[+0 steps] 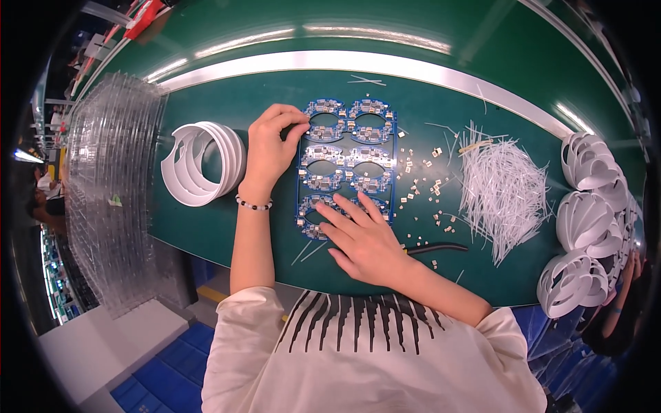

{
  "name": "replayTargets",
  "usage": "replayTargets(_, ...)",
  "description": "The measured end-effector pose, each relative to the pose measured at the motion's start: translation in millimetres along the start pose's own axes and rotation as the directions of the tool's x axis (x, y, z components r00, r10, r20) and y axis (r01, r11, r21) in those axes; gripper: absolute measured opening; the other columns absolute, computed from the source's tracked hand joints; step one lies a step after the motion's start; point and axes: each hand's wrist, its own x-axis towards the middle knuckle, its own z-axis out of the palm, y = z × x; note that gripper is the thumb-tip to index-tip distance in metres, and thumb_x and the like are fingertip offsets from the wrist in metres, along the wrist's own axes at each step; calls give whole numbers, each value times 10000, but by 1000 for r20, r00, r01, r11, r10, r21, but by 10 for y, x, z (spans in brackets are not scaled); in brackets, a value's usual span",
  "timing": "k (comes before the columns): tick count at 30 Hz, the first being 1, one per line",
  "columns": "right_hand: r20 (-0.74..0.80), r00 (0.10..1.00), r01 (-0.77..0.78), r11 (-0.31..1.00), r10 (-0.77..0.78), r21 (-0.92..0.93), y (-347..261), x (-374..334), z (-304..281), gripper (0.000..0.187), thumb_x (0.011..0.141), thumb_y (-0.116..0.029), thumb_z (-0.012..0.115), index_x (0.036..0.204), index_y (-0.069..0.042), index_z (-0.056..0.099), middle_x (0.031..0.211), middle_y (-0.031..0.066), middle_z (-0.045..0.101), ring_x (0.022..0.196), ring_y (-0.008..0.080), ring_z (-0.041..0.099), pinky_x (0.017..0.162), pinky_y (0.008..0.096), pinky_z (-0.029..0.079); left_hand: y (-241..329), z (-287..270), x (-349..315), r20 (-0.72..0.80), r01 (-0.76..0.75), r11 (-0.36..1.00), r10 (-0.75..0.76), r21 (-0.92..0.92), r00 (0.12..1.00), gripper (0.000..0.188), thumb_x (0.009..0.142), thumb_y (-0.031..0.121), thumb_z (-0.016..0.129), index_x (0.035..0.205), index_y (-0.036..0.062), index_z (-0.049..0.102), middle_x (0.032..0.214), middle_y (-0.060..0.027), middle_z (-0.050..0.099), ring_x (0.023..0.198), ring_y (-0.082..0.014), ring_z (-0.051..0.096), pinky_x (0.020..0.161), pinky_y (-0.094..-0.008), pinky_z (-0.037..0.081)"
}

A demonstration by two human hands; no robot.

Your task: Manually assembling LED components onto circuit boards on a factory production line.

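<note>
A blue panel of joined circuit boards (323,153), with oval openings and small components, lies flat on the green table in front of me. My left hand (275,141) is at its upper left edge, thumb and fingertips pinched together on the rim. Across the lower boards rests my right hand (365,241), palm down with the fingers spread. A tool with a black curved handle (437,246) shows beside the right hand, its other end hidden beneath it. Small white connectors (414,186) are scattered to the right of the panel.
A big heap of thin white strips (502,193) lies right of the connectors. White curved plastic shells (585,220) line the right table edge. Nested white rings (206,165) stand left of my left forearm, and a tall stack of clear plastic trays (113,193) is farther left.
</note>
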Motion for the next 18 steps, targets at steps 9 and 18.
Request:
replayTargets(9, -8, 1000, 7, 1000, -7, -6, 2, 1, -7, 380, 723, -169, 696, 1066, -27, 614, 1384, 88, 429, 1277, 298, 386, 1072, 528, 248, 38, -6, 30, 13, -16, 1000, 16, 21, 1000, 103, 757, -24, 663, 859, -14, 661, 885, -99, 650, 752, -232, 645, 663, -303, 514)
replayTargets(18, -2, 1000, 4, 1000, -4, -10, -11, 2, 1, 375, 724, -176, 694, 1061, -32, 618, 1379, 88, 434, 1273, 295, 391, 1077, 527, 241, -31, -29, -9, 18, 175, 971, -174, -164, 985, 100, 777, 0, 666, 874, -23, 659, 920, -110, 669, 769, -198, 661, 697, -286, 534)
